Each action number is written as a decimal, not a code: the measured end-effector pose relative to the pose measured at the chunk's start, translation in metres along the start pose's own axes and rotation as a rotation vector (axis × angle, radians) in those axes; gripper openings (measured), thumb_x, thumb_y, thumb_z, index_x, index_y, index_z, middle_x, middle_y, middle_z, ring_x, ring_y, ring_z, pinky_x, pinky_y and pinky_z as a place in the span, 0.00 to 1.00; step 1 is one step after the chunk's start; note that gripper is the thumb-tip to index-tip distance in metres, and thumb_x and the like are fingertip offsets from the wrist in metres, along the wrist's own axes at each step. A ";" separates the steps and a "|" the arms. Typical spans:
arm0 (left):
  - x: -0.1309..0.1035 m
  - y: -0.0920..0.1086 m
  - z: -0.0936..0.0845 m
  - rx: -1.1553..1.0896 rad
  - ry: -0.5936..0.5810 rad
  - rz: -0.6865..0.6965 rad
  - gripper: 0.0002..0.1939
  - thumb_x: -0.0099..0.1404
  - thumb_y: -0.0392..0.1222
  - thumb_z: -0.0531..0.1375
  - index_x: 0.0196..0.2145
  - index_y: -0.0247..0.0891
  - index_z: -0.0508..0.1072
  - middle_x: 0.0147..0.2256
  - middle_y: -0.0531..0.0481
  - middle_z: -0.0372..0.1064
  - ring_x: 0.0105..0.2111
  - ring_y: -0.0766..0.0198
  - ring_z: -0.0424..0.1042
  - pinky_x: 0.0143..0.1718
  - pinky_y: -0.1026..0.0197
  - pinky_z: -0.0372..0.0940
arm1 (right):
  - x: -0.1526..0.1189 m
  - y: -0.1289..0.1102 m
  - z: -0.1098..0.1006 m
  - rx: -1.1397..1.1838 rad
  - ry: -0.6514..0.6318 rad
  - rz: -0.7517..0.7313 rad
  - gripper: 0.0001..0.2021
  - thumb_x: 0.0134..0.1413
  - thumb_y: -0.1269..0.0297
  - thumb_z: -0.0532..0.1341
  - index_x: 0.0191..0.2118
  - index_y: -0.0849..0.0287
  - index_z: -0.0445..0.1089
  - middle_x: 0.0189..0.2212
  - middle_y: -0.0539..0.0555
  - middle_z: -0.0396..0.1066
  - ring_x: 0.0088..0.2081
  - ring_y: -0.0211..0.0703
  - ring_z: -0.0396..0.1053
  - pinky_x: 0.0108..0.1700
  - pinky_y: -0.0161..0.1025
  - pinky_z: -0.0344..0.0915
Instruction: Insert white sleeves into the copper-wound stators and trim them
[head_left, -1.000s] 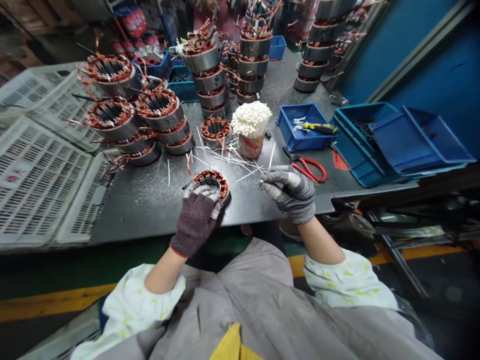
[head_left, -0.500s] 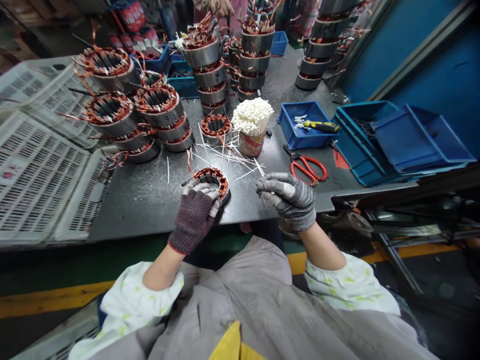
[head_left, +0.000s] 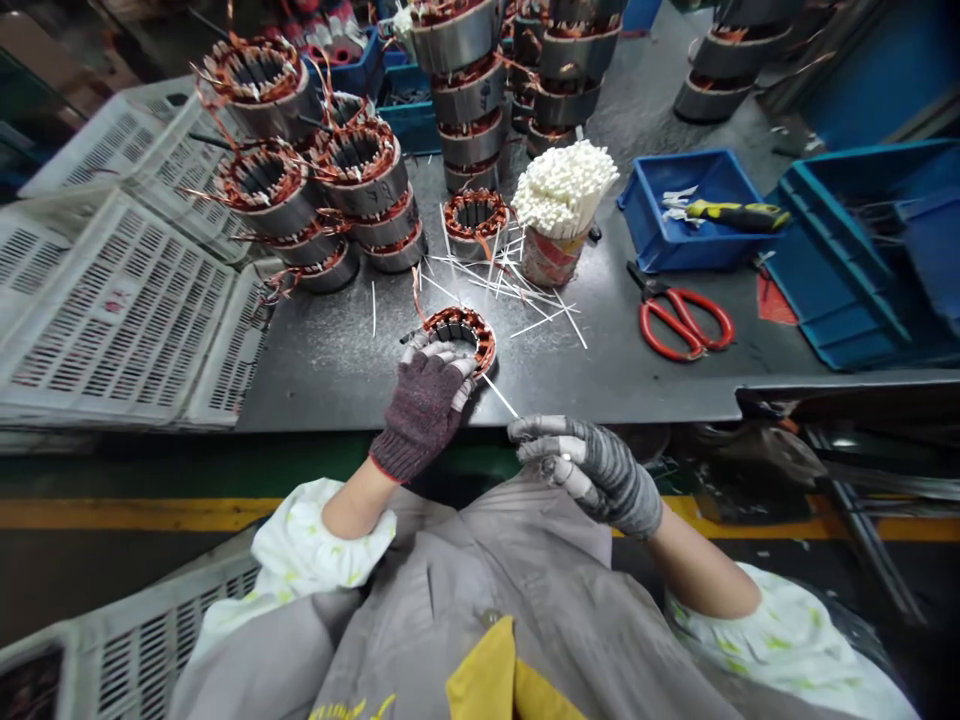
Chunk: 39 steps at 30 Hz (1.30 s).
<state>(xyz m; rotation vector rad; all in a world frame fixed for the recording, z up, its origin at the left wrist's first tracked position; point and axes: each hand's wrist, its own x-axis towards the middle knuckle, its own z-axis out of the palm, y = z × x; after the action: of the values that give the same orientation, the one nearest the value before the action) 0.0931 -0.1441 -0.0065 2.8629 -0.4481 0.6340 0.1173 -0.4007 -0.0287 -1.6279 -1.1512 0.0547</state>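
Holding the copper ring (head_left: 485, 345) on the surface (head_left: 337, 370), near its front edge, with the left grip (head_left: 426, 400), the nearer one. Pinching a thin white stick (head_left: 500, 396) in the right grip (head_left: 592, 470), slanted lengthwise ahead and left toward the ring's near right side.

Red-handled pliers (head_left: 687, 323) lie near a blue bin (head_left: 709, 250).

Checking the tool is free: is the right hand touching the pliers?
Apart: the head view shows dark tabletop between the right hand and the pliers.
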 end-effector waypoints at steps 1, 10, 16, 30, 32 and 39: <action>0.000 0.000 0.000 -0.001 0.000 -0.011 0.13 0.73 0.38 0.53 0.52 0.36 0.72 0.50 0.41 0.74 0.57 0.50 0.69 0.66 0.38 0.58 | -0.001 0.000 0.002 -0.005 0.000 0.008 0.12 0.70 0.66 0.53 0.49 0.56 0.74 0.53 0.57 0.76 0.51 0.40 0.76 0.55 0.37 0.73; 0.002 0.003 0.002 -0.015 0.042 -0.057 0.11 0.72 0.41 0.54 0.49 0.37 0.72 0.47 0.43 0.75 0.55 0.50 0.71 0.64 0.40 0.59 | 0.034 0.020 0.013 -0.034 0.044 -0.015 0.13 0.70 0.64 0.53 0.46 0.56 0.76 0.50 0.58 0.78 0.48 0.43 0.79 0.51 0.40 0.76; 0.003 0.001 0.001 -0.065 0.013 -0.069 0.11 0.72 0.41 0.55 0.49 0.39 0.73 0.48 0.44 0.76 0.57 0.51 0.70 0.66 0.39 0.57 | 0.017 0.016 0.005 0.075 0.153 0.014 0.16 0.71 0.61 0.51 0.42 0.56 0.76 0.47 0.57 0.78 0.43 0.42 0.79 0.44 0.39 0.77; 0.002 0.000 0.004 -0.067 0.020 -0.069 0.11 0.72 0.42 0.55 0.48 0.39 0.73 0.47 0.44 0.76 0.56 0.51 0.71 0.65 0.38 0.58 | 0.009 0.014 0.010 0.080 0.163 0.030 0.16 0.71 0.61 0.51 0.40 0.57 0.76 0.44 0.58 0.80 0.43 0.43 0.79 0.46 0.40 0.77; 0.002 0.000 0.004 -0.063 0.024 -0.063 0.11 0.72 0.42 0.55 0.48 0.39 0.73 0.47 0.44 0.76 0.56 0.51 0.71 0.65 0.38 0.58 | 0.008 0.013 0.010 0.072 0.166 0.045 0.15 0.70 0.63 0.52 0.39 0.57 0.76 0.43 0.57 0.80 0.43 0.42 0.79 0.46 0.39 0.77; 0.000 -0.001 0.006 -0.075 0.024 -0.078 0.11 0.72 0.41 0.55 0.48 0.40 0.72 0.47 0.44 0.75 0.56 0.51 0.70 0.65 0.37 0.57 | 0.012 0.013 0.010 0.010 0.122 0.069 0.15 0.70 0.65 0.52 0.39 0.56 0.76 0.43 0.56 0.80 0.45 0.42 0.79 0.50 0.39 0.76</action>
<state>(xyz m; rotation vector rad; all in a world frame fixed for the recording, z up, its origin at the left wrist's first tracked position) 0.0959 -0.1448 -0.0113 2.7833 -0.3465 0.6237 0.1263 -0.3848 -0.0369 -1.6394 -1.0004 0.0050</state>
